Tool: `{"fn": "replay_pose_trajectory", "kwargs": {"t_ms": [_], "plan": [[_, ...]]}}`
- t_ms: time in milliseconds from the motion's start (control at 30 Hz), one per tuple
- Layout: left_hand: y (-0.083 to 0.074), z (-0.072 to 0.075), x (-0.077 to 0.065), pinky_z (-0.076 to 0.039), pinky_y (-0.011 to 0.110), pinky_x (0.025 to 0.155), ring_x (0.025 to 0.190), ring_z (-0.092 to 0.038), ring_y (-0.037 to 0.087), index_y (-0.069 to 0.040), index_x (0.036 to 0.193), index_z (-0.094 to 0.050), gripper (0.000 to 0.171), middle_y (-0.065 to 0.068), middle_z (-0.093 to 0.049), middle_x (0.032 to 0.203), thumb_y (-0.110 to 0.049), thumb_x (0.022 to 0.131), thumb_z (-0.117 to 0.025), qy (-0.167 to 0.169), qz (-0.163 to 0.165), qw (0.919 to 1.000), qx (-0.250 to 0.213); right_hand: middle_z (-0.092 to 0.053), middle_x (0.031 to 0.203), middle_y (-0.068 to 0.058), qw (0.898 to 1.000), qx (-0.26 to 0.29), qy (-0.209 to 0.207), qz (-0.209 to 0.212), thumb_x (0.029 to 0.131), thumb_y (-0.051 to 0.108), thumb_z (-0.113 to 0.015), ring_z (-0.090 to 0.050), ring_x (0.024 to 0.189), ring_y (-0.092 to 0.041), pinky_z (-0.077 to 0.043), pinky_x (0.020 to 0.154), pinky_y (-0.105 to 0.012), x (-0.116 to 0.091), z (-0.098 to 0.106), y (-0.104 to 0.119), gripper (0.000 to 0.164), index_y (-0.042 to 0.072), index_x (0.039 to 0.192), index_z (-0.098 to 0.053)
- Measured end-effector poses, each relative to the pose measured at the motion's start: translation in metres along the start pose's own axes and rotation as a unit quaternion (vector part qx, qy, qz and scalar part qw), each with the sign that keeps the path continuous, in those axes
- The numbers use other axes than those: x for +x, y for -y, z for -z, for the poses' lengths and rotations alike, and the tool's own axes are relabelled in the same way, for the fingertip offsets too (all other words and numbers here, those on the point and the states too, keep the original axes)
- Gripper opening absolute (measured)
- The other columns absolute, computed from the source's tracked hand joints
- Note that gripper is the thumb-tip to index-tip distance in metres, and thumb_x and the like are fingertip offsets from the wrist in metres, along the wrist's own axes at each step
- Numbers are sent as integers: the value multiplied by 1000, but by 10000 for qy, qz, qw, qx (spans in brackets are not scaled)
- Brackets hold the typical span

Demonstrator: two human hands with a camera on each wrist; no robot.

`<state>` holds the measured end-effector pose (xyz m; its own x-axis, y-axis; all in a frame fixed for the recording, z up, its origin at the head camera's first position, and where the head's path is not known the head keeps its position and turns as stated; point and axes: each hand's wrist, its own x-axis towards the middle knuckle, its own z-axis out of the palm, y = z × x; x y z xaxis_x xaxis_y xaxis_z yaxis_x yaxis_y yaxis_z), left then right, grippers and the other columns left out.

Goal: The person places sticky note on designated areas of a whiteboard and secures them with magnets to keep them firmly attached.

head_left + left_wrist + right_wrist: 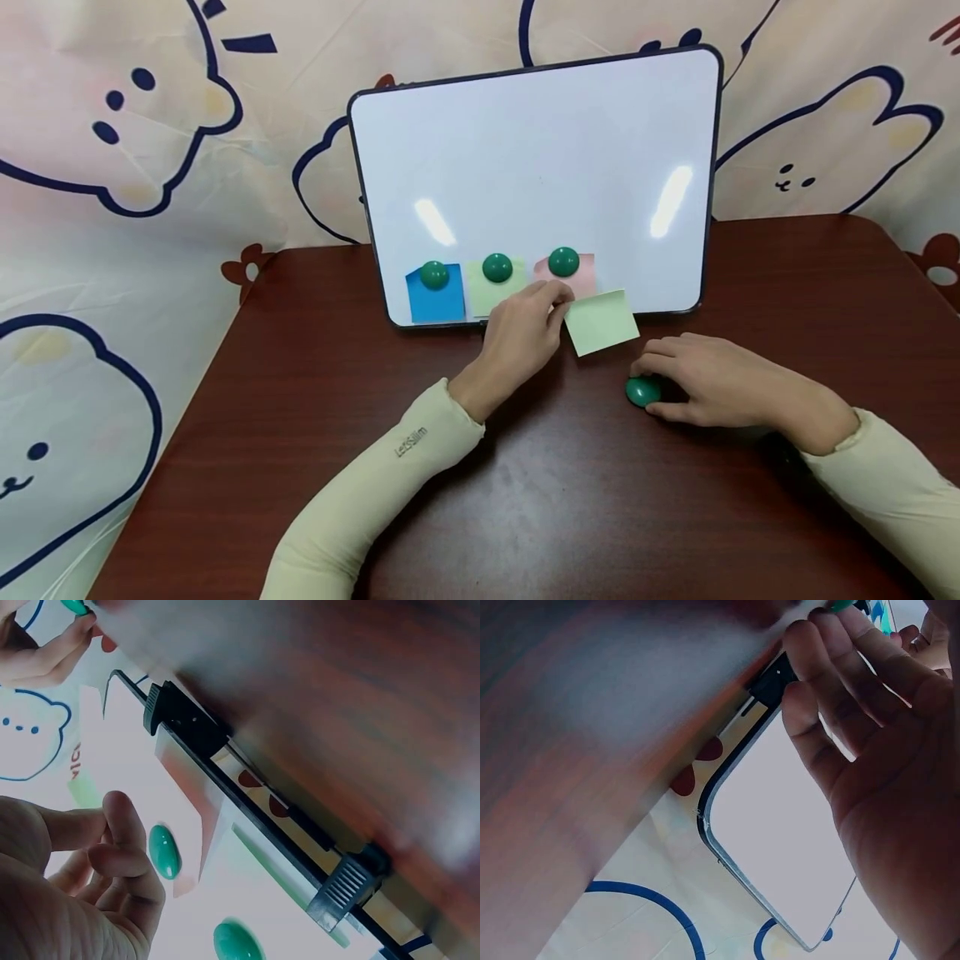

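Observation:
My left hand [525, 329] pinches a pale green sticky note [602, 323] by its left corner, between thumb and fingers. The note is tilted and overlaps the lower edge of the whiteboard [540, 167]. To the right, my right hand [712, 383] holds a round green magnet [642, 392] between fingers and thumb, low over the table. Three notes line the bottom of the board: blue [437, 304], light green [487, 293] and pink [581, 282]. Each carries a green magnet near its top; the left hand partly covers the light green and pink notes.
The whiteboard stands upright at the back of the dark brown table [247, 433], with black clips [349, 889] along its lower frame. Behind it hangs a cloth [810, 50] printed with cartoon animals. A dark object lies partly hidden under the right forearm.

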<state>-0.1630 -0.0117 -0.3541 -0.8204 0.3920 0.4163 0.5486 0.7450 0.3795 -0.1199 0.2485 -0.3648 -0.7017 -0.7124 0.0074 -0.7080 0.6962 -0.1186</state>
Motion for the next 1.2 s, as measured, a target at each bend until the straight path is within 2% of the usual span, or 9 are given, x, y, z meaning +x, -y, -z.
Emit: {"fn": "replay_pose_trajectory", "kwargs": {"t_ms": [400,733,900,1200], "plan": [[-2,-3,9,-50,23,61,74,-66,10,-16,102,-75,11,-3,-73,97,-15,96,-66,-277,-87,9995,-124,-62,105,14,9996,-27,-221,148,82,38,-78,-54,87,-2,-54,78,-30,-2,0,-1,36,26,114,-68],[-7,-6,14,-46,21,57,73,-67,10,-17,100,-69,6,-5,-76,101,-21,96,-67,-32,59,10000,-68,-61,106,14,9997,-8,-126,200,82,39,-78,-53,85,-2,-53,77,-29,-1,-4,1,37,25,115,-67],[-7,-11,17,-48,22,59,74,-66,9,-18,99,-70,5,-6,-75,99,-22,96,-67,-66,52,10000,-42,-60,103,14,9992,-8,-232,336,82,38,-79,-52,84,-1,-52,75,-28,0,-5,3,36,25,114,-67],[-11,-16,28,-49,21,59,76,-65,8,-20,95,-71,7,-5,-70,94,-26,96,-68,-222,-3,9997,113,-61,105,15,9994,-43,-173,311,83,40,-78,-52,85,-1,-53,77,-28,0,-2,0,37,25,115,-67]]}}
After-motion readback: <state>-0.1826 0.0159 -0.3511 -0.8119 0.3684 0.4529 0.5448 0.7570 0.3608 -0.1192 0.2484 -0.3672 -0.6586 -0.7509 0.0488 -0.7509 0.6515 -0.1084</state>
